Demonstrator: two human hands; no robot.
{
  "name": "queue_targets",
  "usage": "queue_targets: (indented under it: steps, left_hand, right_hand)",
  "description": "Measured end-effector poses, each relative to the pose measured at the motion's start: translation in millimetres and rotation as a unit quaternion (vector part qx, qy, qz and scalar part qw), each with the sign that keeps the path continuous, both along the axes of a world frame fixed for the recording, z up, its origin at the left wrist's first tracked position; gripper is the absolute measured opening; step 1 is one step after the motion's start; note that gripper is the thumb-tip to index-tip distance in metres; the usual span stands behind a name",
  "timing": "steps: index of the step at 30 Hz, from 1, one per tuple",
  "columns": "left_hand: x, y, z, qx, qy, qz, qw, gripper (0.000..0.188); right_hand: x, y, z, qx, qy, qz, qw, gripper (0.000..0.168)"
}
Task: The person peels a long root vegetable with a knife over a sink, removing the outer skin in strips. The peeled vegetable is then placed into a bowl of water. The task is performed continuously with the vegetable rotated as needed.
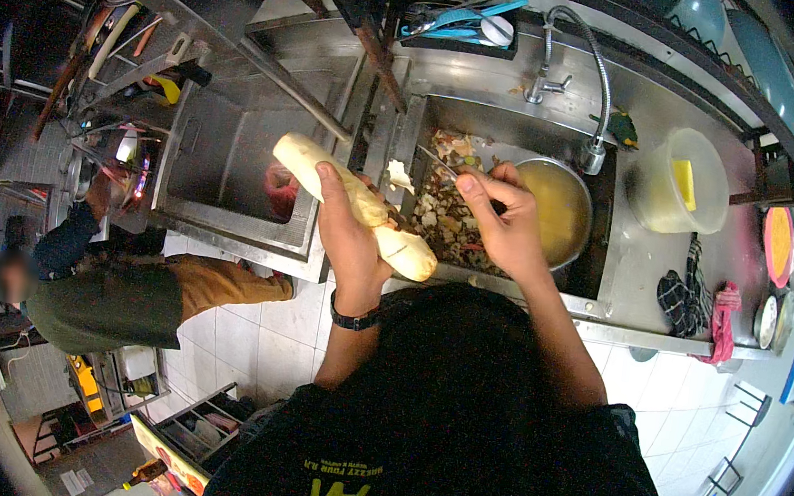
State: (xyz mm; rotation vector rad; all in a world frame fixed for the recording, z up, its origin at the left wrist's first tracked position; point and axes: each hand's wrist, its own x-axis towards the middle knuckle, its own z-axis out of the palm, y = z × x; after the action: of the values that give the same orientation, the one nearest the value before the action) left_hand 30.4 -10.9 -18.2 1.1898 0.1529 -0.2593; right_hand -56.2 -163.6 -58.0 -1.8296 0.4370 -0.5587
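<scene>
My left hand (pixel 352 233) grips a long, pale peeled root vegetable (pixel 407 252), held tilted over the sink's left rim. To its right, my right hand (pixel 503 222) holds a thin metal knife or peeler (pixel 437 161), its tip pointing up and left, apart from the vegetable. A pale scrap of peel (pixel 400 175) shows between the two hands. Below them, the metal sink (pixel 517 118) holds many brown and white peelings (pixel 443 216). A round metal pot (pixel 566 207) with yellowish liquid stands in the sink's right part, partly hidden by my right hand.
A second basin (pixel 213 151) with a red net bag (pixel 281 190) lies left. The flexible faucet (pixel 594 156) hangs over the sink's back right. Right of it stand a plastic tub (pixel 686 183) and cloths (pixel 723 322). Another person (pixel 105 299) stands at far left.
</scene>
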Motion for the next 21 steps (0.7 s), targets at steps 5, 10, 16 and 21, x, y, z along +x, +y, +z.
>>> queue_targets:
  steps: [5, 10, 16, 21]
  left_hand:
    - [13, 10, -15, -0.127, -0.01, -0.039, 0.991, 0.054]
    - [3, 8, -9, -0.21, -0.004, -0.064, 0.976, 0.052]
    - [-5, 7, -1, -0.185, -0.049, -0.079, 0.978, 0.054]
    - [-15, 5, 9, -0.156, -0.068, -0.073, 0.983, 0.056]
  right_hand:
    - [-13, 10, 29, 0.019, 0.002, 0.16, 0.987, 0.037]
    - [-18, 24, 58, -0.137, 0.031, 0.173, 0.975, 0.044]
    - [-19, 23, 67, -0.258, 0.034, 0.135, 0.956, 0.048]
    - [-19, 23, 69, -0.259, 0.031, 0.134, 0.956, 0.052]
